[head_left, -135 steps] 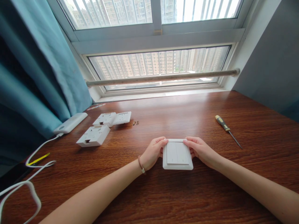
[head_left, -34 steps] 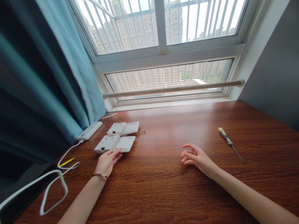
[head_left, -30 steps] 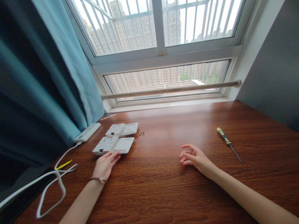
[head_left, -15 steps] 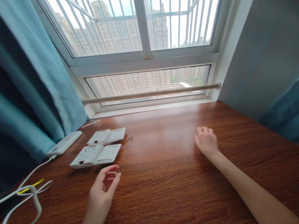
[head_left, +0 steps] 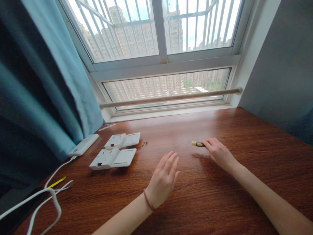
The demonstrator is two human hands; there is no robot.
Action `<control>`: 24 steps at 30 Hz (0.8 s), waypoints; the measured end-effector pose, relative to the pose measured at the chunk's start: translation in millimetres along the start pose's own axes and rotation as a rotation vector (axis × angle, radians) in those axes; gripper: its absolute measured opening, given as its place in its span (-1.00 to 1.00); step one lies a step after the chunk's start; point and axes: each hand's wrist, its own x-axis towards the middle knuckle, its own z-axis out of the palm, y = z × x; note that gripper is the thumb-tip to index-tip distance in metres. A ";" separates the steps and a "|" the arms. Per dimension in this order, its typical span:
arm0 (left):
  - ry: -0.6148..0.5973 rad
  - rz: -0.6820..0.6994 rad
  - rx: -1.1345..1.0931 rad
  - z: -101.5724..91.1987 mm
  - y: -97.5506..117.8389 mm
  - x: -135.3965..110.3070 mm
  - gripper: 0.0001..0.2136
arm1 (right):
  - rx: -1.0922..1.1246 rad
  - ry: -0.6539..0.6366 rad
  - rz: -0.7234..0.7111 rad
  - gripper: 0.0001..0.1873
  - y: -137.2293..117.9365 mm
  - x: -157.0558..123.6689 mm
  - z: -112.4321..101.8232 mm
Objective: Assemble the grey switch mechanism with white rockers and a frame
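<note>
My right hand (head_left: pixel 217 150) is closed around a screwdriver (head_left: pixel 198 144) with a yellow and black handle. The handle's end points left, and a bit of thin shaft shows past the far side of my fingers. My left hand (head_left: pixel 163 176), a brown band at its wrist, reaches over the middle of the table with fingers stretched out and nothing in them. To its left lie two white plastic housings (head_left: pixel 104 159), (head_left: pixel 115 140), each next to a flat white panel (head_left: pixel 124 158), (head_left: pixel 132 139). Several small brass-coloured screws (head_left: pixel 144 143) lie beside the far panel.
A white power bank (head_left: pixel 84 145) with a white cable (head_left: pixel 57 169) lies at the left of the wooden table (head_left: pixel 195 202). Near the cable is a yellow strip (head_left: pixel 57 182). A blue curtain (head_left: pixel 73 81) hangs at left, and a metal rail (head_left: pixel 171 98) crosses the window.
My left hand has moved right, away from the white panels, and its curled fingers have straightened. The screwdriver now shows in my right hand. The view has shifted slightly left.
</note>
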 end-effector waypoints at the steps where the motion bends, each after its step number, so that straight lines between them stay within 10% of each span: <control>1: 0.004 -0.003 0.026 1.8 1.6 -2.7 -0.60 | 0.060 0.045 -0.196 -0.67 -17.5 0.3 -1.4; 7: -0.117 -0.085 -0.077 4.8 7.8 -13.5 -0.81 | 0.190 0.172 -0.603 -0.70 -84.0 -10.0 -5.2; 24: -0.295 -0.814 0.532 3.7 -101.9 -22.9 -0.75 | 0.471 0.316 -0.311 -0.34 -78.7 -19.0 4.2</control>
